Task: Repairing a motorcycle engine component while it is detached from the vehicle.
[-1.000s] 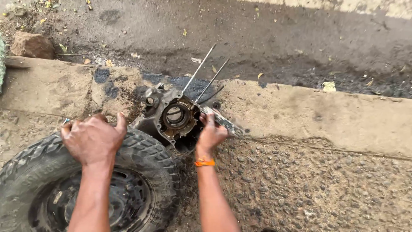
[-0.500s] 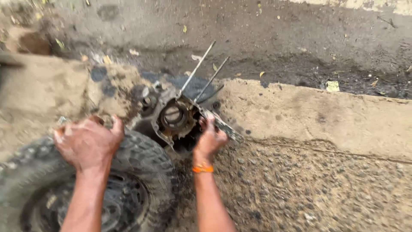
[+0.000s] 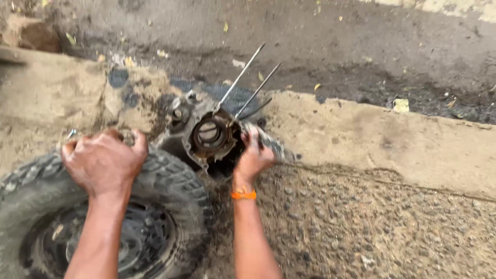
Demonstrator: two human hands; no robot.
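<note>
I have my right hand (image 3: 253, 157) clamped on the greasy engine case (image 3: 209, 137) propped against the tyre (image 3: 160, 181), left hand (image 3: 103, 163) curled over its far edge, studs (image 3: 240, 77) bare, case unopened

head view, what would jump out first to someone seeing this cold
A grimy engine casing sits at the centre on a concrete kerb, with two long metal studs slanting up and to the right from it. The right hand grips its right edge, an orange band on the wrist. The left hand rests on a knobbly tyre at lower left.
</note>
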